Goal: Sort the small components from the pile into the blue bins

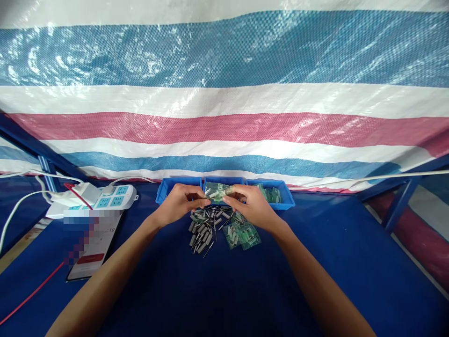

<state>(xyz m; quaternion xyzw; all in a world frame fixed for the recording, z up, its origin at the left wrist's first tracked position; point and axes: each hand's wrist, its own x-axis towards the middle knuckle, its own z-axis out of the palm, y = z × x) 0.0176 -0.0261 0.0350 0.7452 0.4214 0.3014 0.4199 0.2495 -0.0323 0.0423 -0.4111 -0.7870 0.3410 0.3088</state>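
- We find the left hand closed, its fingertips pinching one end of a small green packet; the right hand is closed the same way on the other end; the packet hangs between both hands, lifted off the blue surface.
- Just below the hands lies a heap of grey parts with thin pins; beside it, under the right hand, lie loose green packets, overlapping one another.
- Beyond the hands stand three blue bins side by side; the hands and the held packet hide much of the middle one; the bin past the right hand holds more green pieces; what the bin past the left hand holds we cannot tell.
- Well out from the left hand sit a white power strip and a phone; a red cable runs past them across the surface.
- A striped tarp hangs behind the bins.
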